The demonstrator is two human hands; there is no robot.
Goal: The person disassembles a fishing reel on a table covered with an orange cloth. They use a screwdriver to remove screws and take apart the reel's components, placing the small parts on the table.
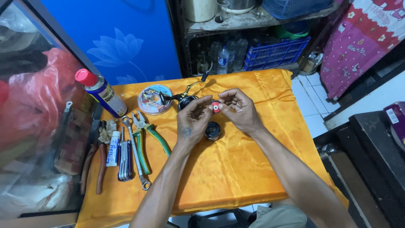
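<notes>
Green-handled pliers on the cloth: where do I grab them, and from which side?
Probably take the green-handled pliers by the two handles, from above at the near end. They lie flat, jaws pointing away toward the line spool, with a wrench close alongside on their left, so that side is tight.

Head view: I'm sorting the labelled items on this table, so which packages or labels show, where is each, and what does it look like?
Spray can: table's back left corner, tilted, blue cylinder, red cap, yellow label.
Round line spool: right of the can, flat clear disc, colourful label.
Small tube: left edge among the tools, white with blue print.
Box: far right, off the table, purple with a white label.
Neither hand holds any of them.
</notes>
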